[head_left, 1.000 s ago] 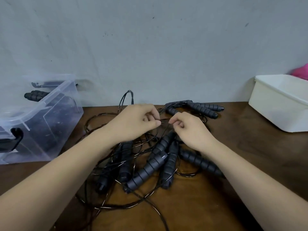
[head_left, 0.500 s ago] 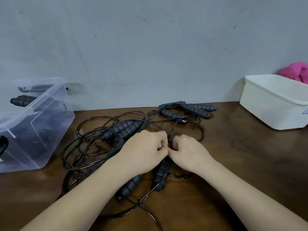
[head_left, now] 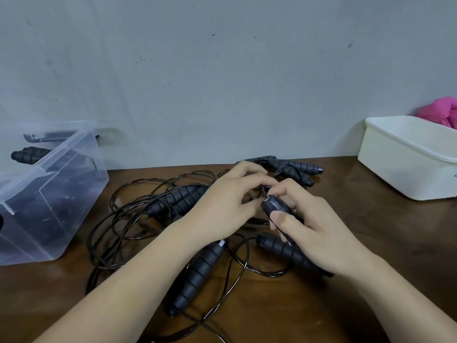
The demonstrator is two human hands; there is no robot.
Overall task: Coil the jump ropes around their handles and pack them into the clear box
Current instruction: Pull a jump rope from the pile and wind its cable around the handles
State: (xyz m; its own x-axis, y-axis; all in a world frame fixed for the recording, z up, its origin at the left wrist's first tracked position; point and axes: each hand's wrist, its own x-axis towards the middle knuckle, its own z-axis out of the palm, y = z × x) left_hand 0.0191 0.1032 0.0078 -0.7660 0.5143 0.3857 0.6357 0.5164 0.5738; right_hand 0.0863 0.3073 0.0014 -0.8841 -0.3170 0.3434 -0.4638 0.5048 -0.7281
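Jump ropes (head_left: 173, 201) lie in a black tangle on the brown table (head_left: 371, 256), and both hands work at its middle. The right hand (head_left: 311, 229) grips one ribbed handle (head_left: 274, 206) near its tip, thumb pressed along its side and fingers curled round behind it; the rest of that handle is hidden in the palm. The left hand (head_left: 230, 204) has its fingers curled in, their tips pinching the thin cord (head_left: 265, 191) where it leaves the handle's tip, though the knuckles partly hide the pinch. Below the right hand a second handle (head_left: 284, 251) runs under the wrist, its far end covered. Another handle (head_left: 200, 273) lies slantwise beside the left forearm. Two more lie side by side just left of the left hand, among loose loops whose crossings are hard to follow. Near the wall a wrapped pair (head_left: 299, 170) rests behind the fingers. At far left the clear box (head_left: 64, 189) is cut off by the edge, dark shapes blurred inside. At far right a white tub (head_left: 405, 159) is also cut off, something pink (head_left: 442, 110) behind it.
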